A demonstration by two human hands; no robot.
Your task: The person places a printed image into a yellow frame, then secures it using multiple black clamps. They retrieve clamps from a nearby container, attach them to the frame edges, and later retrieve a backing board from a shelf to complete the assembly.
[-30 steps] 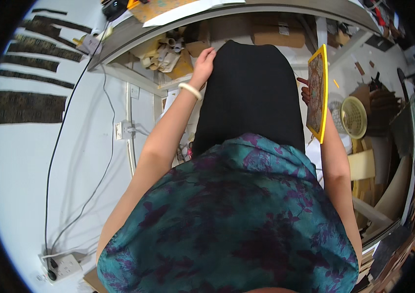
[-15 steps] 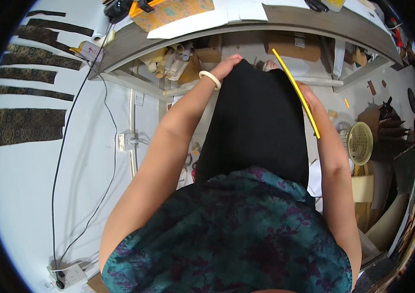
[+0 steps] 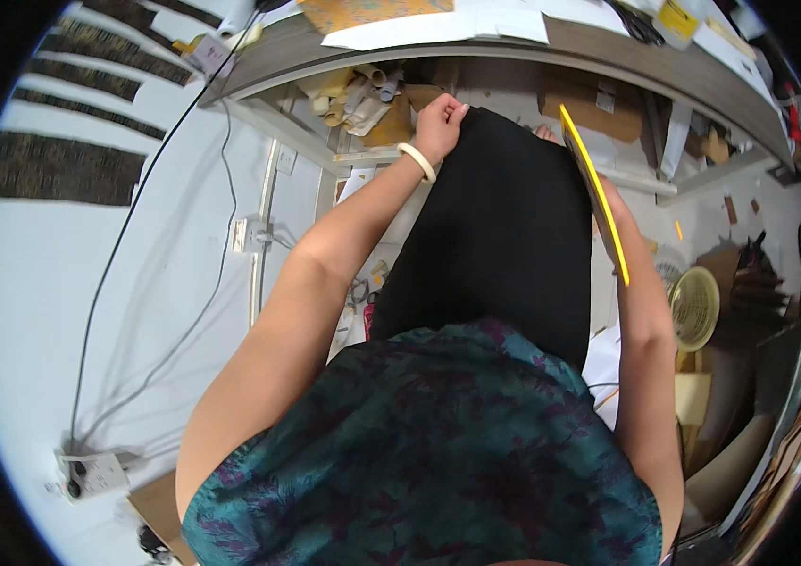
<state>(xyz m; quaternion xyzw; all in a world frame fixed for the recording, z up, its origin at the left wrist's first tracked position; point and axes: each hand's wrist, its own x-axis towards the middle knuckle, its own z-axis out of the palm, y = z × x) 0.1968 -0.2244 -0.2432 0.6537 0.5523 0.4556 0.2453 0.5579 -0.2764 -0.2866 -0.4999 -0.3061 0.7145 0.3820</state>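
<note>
Black cloth [image 3: 504,226] of a garment covers my legs. At its far left corner, my left hand [image 3: 440,129], with a cream bangle [image 3: 417,162] on the wrist, has its fingers curled in and closed on the edge of the cloth. My right hand [image 3: 614,200] is on the right side of my lap, gripping a thin flat board [image 3: 599,198] with a bright yellow edge. This board is tilted nearly edge-on, and it hides most of the right fingers.
Ahead stands a grey-brown table [image 3: 570,42] with white paper [image 3: 400,33] on it. Rolled materials [image 3: 363,104] and a cardboard box [image 3: 599,108] lie beneath. A yellow-green basket [image 3: 695,307] is at right. Black cables [image 3: 127,245] run along the white wall at left.
My view has shifted, so the table sits higher in the picture. The yellow-edged board has turned, showing more of its dark face. My left hand stays at the cloth's edge.
</note>
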